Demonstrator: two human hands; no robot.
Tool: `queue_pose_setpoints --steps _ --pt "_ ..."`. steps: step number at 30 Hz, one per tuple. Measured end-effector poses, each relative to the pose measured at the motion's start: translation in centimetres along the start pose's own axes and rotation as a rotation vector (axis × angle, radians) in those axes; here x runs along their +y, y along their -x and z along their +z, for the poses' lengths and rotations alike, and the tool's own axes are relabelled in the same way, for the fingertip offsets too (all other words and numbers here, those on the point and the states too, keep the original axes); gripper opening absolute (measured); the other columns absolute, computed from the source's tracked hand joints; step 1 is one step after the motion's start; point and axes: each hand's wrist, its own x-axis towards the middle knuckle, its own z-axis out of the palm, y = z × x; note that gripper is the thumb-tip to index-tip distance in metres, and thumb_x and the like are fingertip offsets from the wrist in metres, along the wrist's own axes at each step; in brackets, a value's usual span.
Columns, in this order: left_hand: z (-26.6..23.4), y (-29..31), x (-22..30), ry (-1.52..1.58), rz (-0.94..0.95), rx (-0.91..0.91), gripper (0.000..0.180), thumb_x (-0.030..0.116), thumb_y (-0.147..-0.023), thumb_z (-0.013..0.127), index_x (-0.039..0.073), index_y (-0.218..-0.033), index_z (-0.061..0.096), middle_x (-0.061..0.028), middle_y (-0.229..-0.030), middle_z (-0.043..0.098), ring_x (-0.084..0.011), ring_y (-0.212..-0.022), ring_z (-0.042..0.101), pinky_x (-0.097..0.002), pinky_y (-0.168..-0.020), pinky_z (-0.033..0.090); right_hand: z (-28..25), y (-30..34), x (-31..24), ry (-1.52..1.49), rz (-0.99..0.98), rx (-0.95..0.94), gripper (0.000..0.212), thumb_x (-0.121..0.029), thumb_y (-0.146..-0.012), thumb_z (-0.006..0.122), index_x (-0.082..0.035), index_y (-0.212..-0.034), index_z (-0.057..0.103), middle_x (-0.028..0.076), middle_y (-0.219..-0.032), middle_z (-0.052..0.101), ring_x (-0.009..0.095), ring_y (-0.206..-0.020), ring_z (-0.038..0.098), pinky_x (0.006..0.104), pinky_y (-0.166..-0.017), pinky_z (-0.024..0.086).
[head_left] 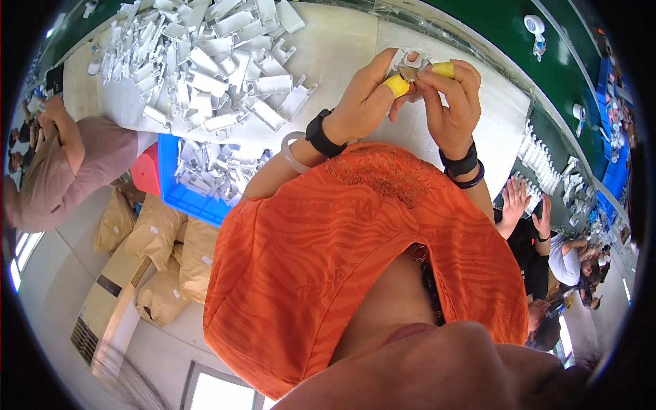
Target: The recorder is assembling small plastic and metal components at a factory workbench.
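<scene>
Above the pale worktop, my two hands meet around a small white plastic part [410, 57]. My left hand [365, 92] grips it from the left, a yellow finger cover on its thumb. From the right, my right hand [451, 109] pinches at the same part, with a yellow cover on one finger. A small greyish piece [408, 74] shows between the fingertips; whether it is separate from the white part I cannot tell. Left of my hands lies a large heap of white plastic parts [212, 83], shaped like short channels or brackets.
A blue bin [166, 164] with more white parts stands against the table's near edge, beside a red container [145, 169]. Brown sacks [154, 229] lie at lower left. People work on both sides. Beyond the table runs a green surface [492, 27] carrying white shower-head-like pieces [535, 27].
</scene>
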Motion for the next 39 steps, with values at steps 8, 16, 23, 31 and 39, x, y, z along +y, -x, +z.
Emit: queue_pose_setpoints --steps 8,16,23,31,39 --pt "-0.6 -0.2 -0.5 -0.127 0.0 -0.036 0.029 0.01 -0.092 0.04 0.0 -0.118 0.047 -0.0056 -0.083 0.06 -0.0066 -0.056 0.049 -0.0209 -0.049 0.041 -0.2 0.1 0.5 -0.007 0.012 -0.042 0.026 0.0 -0.071 0.076 -0.011 -0.094 0.071 0.005 -0.093 0.059 0.029 -0.096 0.055 0.0399 -0.09 0.046" --pt "-0.6 -0.2 -1.3 -0.22 0.078 -0.052 0.036 0.02 -0.098 0.049 0.003 -0.13 0.047 -0.0017 -0.083 0.061 -0.0055 -0.058 0.051 -0.0203 -0.049 0.042 -0.5 -0.2 0.9 -0.023 0.011 -0.056 0.026 0.001 -0.071 0.076 -0.01 -0.094 0.071 0.005 -0.092 0.062 0.028 -0.095 0.055 0.0409 -0.091 0.046" --pt "-0.3 -0.1 -1.6 -0.197 0.038 -0.016 0.034 0.021 -0.099 0.051 0.002 -0.128 0.049 -0.0027 -0.083 0.061 -0.0069 -0.057 0.053 -0.0214 -0.051 0.043 -0.5 0.0 0.7 -0.035 0.018 -0.063 0.025 0.002 -0.071 0.075 -0.01 -0.093 0.07 0.004 -0.089 0.062 0.027 -0.093 0.056 0.0412 -0.091 0.046" --pt "0.2 0.3 -1.2 -0.346 0.048 0.06 0.035 0.02 -0.102 0.049 -0.002 -0.129 0.054 0.0 -0.066 0.053 -0.0071 -0.054 0.046 -0.0215 -0.051 0.04 0.0 0.8 0.4 -0.038 0.029 -0.045 0.028 0.005 -0.07 0.074 -0.007 -0.095 0.069 0.01 -0.09 0.057 0.033 -0.093 0.055 0.0403 -0.083 0.047" --pt "-0.4 -0.3 -0.8 -0.378 -0.013 0.008 0.032 0.018 -0.102 0.048 0.0 -0.128 0.056 -0.0009 -0.069 0.055 -0.0075 -0.053 0.048 -0.0216 -0.051 0.04 0.6 0.8 0.5 -0.065 0.064 -0.045 0.025 0.006 -0.073 0.072 -0.006 -0.093 0.065 0.009 -0.084 0.058 0.03 -0.086 0.057 0.0415 -0.086 0.047"
